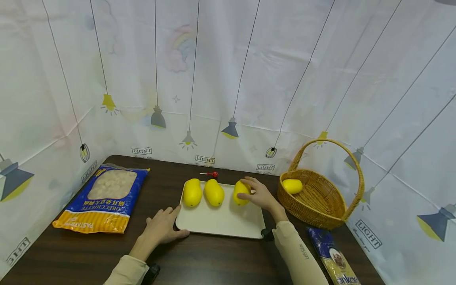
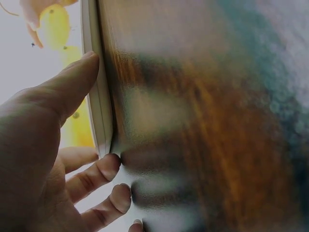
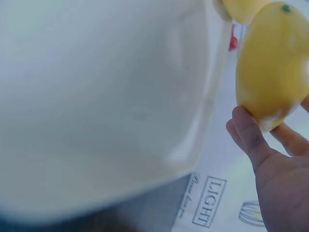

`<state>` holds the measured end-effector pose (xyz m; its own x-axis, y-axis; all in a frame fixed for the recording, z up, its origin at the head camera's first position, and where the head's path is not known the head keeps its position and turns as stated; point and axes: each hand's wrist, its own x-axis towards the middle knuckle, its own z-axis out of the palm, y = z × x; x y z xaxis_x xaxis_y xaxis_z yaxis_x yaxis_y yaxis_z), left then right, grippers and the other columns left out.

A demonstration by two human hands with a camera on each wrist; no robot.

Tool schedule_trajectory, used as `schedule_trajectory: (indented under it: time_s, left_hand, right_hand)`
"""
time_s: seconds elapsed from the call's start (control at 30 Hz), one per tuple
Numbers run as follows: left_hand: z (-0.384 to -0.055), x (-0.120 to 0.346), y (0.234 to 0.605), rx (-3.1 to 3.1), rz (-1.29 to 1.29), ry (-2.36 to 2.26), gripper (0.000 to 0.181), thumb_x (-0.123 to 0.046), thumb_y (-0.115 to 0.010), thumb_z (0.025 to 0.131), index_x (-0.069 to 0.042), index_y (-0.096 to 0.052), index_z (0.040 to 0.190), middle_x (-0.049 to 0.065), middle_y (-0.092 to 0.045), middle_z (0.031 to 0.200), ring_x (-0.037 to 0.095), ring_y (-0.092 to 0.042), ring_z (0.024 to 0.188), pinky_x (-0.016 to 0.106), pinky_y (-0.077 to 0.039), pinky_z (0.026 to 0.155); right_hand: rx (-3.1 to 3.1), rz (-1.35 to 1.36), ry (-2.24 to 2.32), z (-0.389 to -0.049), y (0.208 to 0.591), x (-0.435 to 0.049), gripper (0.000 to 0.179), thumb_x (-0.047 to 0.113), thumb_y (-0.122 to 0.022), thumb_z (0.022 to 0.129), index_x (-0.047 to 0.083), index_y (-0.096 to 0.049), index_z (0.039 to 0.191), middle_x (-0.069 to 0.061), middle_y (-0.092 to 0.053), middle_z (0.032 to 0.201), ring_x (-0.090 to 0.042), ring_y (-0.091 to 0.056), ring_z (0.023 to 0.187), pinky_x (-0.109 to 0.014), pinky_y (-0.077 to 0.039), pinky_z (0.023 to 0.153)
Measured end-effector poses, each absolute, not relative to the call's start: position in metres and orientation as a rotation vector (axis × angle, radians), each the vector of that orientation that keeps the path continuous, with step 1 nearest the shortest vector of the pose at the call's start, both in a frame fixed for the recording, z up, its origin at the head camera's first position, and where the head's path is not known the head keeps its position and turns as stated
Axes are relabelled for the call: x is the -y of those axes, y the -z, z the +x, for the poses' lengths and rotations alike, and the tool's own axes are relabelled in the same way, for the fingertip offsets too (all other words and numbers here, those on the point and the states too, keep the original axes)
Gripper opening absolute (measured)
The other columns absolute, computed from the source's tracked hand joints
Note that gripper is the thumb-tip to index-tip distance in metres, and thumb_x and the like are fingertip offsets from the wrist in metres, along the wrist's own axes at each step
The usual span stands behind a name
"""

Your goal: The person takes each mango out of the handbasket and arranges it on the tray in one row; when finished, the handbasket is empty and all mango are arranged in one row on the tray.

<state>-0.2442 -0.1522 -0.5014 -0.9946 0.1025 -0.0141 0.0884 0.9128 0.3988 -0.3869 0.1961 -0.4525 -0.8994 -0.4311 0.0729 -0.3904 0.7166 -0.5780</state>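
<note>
A shallow white tray (image 1: 221, 219) lies on the dark table. Two yellow mangoes (image 1: 192, 192) (image 1: 214, 192) sit side by side at its back left. My right hand (image 1: 261, 194) holds a third yellow mango (image 1: 240, 192) over the tray's back right, thumb on one side and fingers on the other. In the right wrist view, that mango (image 3: 273, 63) shows a small green stem end. My left hand (image 1: 162, 226) rests at the tray's front left corner, fingers spread. In the left wrist view its thumb (image 2: 79, 79) lies against the rim and the fingertips reach the tabletop.
To the right stands a wicker basket (image 1: 313, 215) with a tall handle and another yellow mango (image 1: 292, 186) inside. A blue and gold packet (image 1: 335, 257) lies before it. At left is a bag of orecchiette (image 1: 103, 200). A red lollipop (image 1: 214, 174) lies behind the tray.
</note>
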Motion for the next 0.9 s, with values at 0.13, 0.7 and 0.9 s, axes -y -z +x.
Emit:
schedule_trajectory:
  time_s: [0.13, 0.7, 0.9]
  left_hand:
    - [-0.244, 0.152, 0.501, -3.041, 0.145, -0.619, 0.101, -0.07, -0.074, 0.074, -0.017, -0.041, 0.154, 0.011, -0.059, 0.135, 0.035, -0.056, 0.116, 0.076, -0.041, 0.089]
    - [-0.243, 0.15, 0.499, -3.026, 0.132, -0.615, 0.101, -0.069, -0.074, 0.074, -0.017, -0.041, 0.154, 0.012, -0.058, 0.137, 0.035, -0.055, 0.118, 0.077, -0.04, 0.09]
    - [-0.244, 0.151, 0.5, -3.038, 0.136, -0.601, 0.101, -0.069, -0.074, 0.075, -0.017, -0.041, 0.154, 0.012, -0.058, 0.138, 0.036, -0.055, 0.119, 0.078, -0.04, 0.09]
  right_hand:
    - [-2.82, -0.701, 0.904, -0.391, 0.464, -0.185, 0.072, 0.05, -0.072, 0.088, 0.017, -0.051, 0.148, -0.013, -0.036, 0.162, -0.037, -0.042, 0.144, -0.053, -0.045, 0.11]
    - [-2.782, -0.757, 0.81, -0.397, 0.471, -0.151, 0.069, 0.049, -0.07, 0.086, 0.019, -0.053, 0.146, -0.012, -0.04, 0.16, -0.035, -0.038, 0.148, -0.059, -0.031, 0.119]
    - [-2.758, -0.753, 0.813, -0.398, 0.471, -0.148, 0.068, 0.047, -0.069, 0.088, 0.019, -0.052, 0.147, -0.011, -0.037, 0.162, -0.037, -0.036, 0.149, -0.06, -0.033, 0.118]
